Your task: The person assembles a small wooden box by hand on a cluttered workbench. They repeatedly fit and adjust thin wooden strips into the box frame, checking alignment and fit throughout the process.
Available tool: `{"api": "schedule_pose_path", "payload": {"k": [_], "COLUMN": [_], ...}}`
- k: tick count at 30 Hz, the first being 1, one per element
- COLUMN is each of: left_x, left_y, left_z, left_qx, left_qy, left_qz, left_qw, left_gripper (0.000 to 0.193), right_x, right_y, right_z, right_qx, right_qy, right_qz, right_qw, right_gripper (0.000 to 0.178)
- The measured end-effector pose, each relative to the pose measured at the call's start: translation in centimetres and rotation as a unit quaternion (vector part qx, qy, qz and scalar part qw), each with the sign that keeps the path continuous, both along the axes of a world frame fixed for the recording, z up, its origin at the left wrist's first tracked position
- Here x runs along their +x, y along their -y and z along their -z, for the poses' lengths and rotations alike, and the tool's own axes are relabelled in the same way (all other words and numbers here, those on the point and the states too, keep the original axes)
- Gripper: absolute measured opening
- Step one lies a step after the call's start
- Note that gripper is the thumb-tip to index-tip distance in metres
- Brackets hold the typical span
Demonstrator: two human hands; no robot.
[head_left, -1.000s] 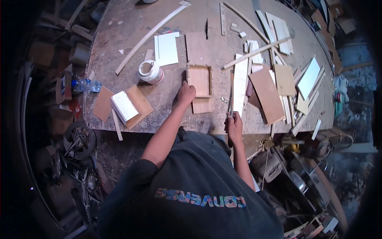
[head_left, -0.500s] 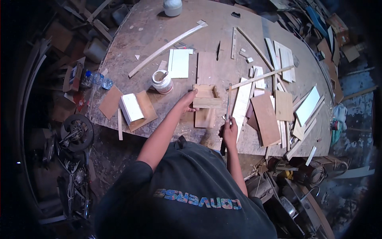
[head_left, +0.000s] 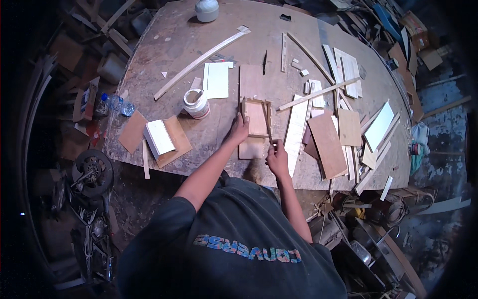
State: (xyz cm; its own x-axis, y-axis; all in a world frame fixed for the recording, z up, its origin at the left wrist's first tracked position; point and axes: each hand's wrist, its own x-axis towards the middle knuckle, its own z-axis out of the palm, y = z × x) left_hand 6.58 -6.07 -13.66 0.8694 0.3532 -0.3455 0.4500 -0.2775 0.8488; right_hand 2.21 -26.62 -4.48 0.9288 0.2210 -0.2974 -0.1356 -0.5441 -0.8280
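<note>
A small shallow wooden box (head_left: 257,119) with its open side up is in my left hand (head_left: 240,128), which grips its left wall with the fingers closed. My right hand (head_left: 277,157) is closed around a long thin rod-like tool (head_left: 270,130), whose exact kind I cannot make out. Its slim shaft crosses the near right corner of the box and lies along the right wall. Behind and below the box is a flat brown wooden board (head_left: 252,79). To the left stands an open white tub (head_left: 197,105) with brownish contents and a stick in it.
The worktable (head_left: 164,55) carries white panels (head_left: 216,82), a bent wooden strip (head_left: 199,62) and a black slender tool (head_left: 265,62). Several boards and strips (head_left: 327,144) are heaped on the right. A white-covered block (head_left: 160,137) sits at left, near plastic bottles (head_left: 115,102).
The box has tipped so its inside shows more. My right hand has moved left, bringing the tool from beside the box onto its right side. The whole view has shifted slightly.
</note>
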Motion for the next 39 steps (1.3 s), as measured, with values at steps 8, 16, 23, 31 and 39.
{"api": "schedule_pose_path", "payload": {"k": [8,16,23,31,39], "left_x": [-3.2,-4.9,-4.7,-5.3,-5.1], "left_y": [1.1,-1.3,-0.8,0.7,0.5], "left_z": [-4.8,-5.3,-2.5,-3.1,-2.5], "left_qx": [0.192,0.319,0.211,0.265,0.261], "left_qy": [0.092,0.198,0.232,0.230,0.229], "left_qz": [0.091,0.292,0.206,0.150,0.184], "left_qw": [0.973,0.880,0.927,0.924,0.920], "left_gripper": [0.054,0.026,0.018,0.015,0.017], "right_x": [-1.4,-2.9,-1.6,-1.2,-1.1], "right_y": [-0.4,-2.3,-1.8,-1.7,-1.8], "right_z": [2.8,1.0,1.8,2.6,3.1], "right_qx": [-0.045,-0.033,-0.061,-0.079,-0.045], "right_qy": [0.102,0.021,0.074,0.107,0.107], "right_qz": [-0.042,-0.016,-0.059,-0.074,-0.040], "right_qw": [0.993,0.999,0.994,0.988,0.992], "right_gripper": [0.043,0.040,0.043,0.053,0.046]}}
